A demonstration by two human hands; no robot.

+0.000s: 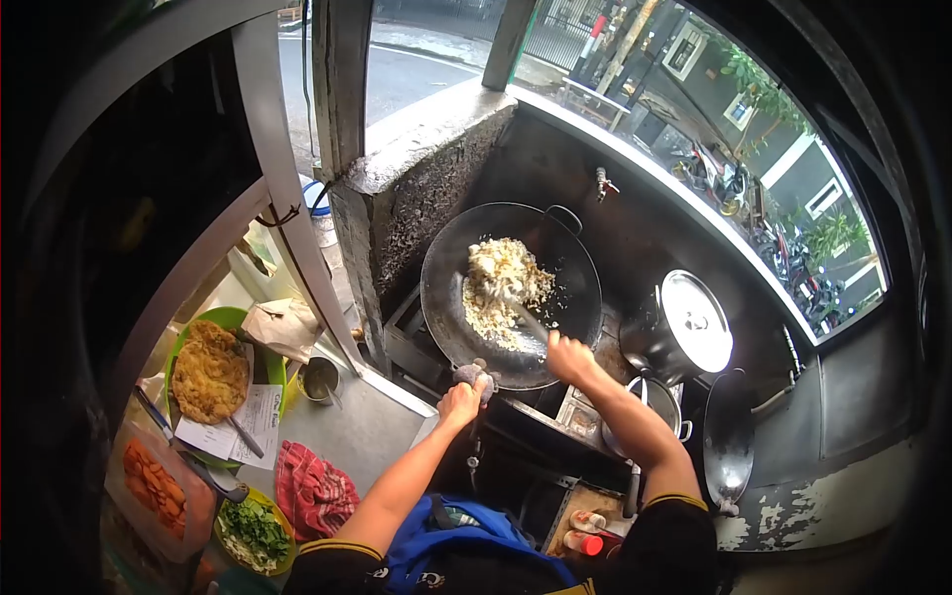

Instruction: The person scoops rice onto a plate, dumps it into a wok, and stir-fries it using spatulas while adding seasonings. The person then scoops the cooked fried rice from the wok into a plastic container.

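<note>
A large dark wok (446,297) sits on the stove, with a heap of pale yellow and white chopped food (501,278) in it. My left hand (462,400) is closed round a grey cloth (473,377) at the wok's near edge, where the handle is hidden. My right hand (570,359) grips the handle of a metal spatula (533,323), held over the right side of the wok. The spatula's far end is in the food and partly hidden by it.
Right of the wok stand a lidded pot (645,332), a smaller pot (662,399) and another wok (729,436). Red-capped bottles (583,542) are near my body. To the left are a green tray (233,319), a red cloth (315,488) and a bowl of greens (288,518).
</note>
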